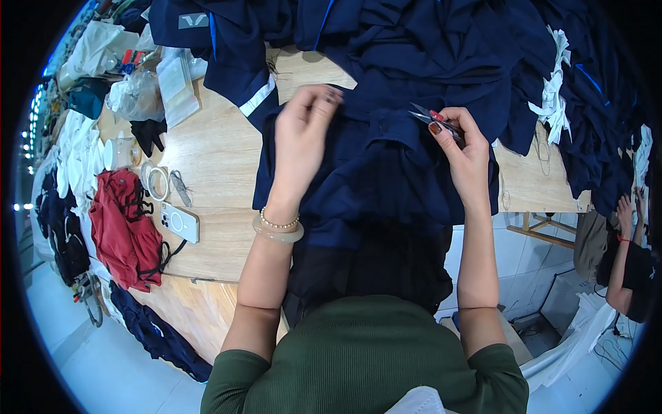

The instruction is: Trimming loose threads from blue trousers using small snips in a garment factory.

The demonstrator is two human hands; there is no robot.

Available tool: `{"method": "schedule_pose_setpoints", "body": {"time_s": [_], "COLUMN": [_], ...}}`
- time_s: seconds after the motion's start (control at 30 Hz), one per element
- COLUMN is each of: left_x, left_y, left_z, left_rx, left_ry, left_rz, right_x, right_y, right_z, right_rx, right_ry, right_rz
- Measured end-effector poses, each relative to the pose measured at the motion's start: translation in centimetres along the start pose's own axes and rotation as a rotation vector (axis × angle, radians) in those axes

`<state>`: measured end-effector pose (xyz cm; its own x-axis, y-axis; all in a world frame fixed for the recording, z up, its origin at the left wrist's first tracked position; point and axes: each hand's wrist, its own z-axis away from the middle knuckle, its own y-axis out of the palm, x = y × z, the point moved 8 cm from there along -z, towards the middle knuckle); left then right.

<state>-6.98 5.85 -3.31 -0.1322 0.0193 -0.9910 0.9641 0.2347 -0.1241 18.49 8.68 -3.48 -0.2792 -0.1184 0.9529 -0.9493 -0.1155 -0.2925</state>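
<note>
The left hand [303,127] pinched a fold of the navy garment [376,172] between closed fingertips, the cloth draped toward the person's body below the grip. Just right of that pinch, the right hand [463,148] held small thread snips [431,121], their blades pointing left toward the pinch, close but apart.

**My two hands raised in front of me**

Both my bare forearms reach up from the lower edge, elbows bent, green sleeves pushed to the elbows. My left hand [303,131] is lifted with the wrist straight, back of the hand toward me, fingers curled and fingertips pinched together at the top. Two bracelets circle that wrist. My right hand [463,148] is held level with it, well apart, thumb and fingers closed in a pinch, nails painted red.
</note>
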Motion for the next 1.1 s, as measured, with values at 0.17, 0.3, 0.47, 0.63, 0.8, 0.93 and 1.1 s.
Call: {"method": "schedule_pose_setpoints", "body": {"time_s": [0.17,0.3,0.47,0.63,0.8,0.93,1.1], "left_x": [-1.4,-1.1,-3.7,-4.4,-4.6,-4.6,-4.6], "left_y": [4.3,5.4,5.8,6.2,6.1,6.4,6.4], "left_z": [1.0,0.7,1.0,1.1,1.4,1.4,1.4], "left_rx": [0.382,0.483,0.392,0.368,0.366,0.376,0.380], "left_ry": [0.092,0.084,0.271,0.313,0.317,0.325,0.299], "left_rz": [-0.198,-0.124,-0.184,-0.222,-0.293,-0.310,-0.289], "right_x": [0.8,1.0,6.2,6.4,6.2,6.5,5.4], "right_y": [0.0,-0.9,-1.3,-1.0,-0.9,-0.7,-0.3], "right_z": [-0.1,1.2,2.5,2.6,2.7,2.6,2.3], "right_rx": [-0.009,-0.040,-0.066,-0.062,-0.056,-0.053,-0.031], "right_ry": [0.002,0.033,-0.215,-0.295,-0.294,-0.313,-0.194], "right_rz": [-0.019,-0.075,0.308,0.462,0.492,0.482,0.270]}}
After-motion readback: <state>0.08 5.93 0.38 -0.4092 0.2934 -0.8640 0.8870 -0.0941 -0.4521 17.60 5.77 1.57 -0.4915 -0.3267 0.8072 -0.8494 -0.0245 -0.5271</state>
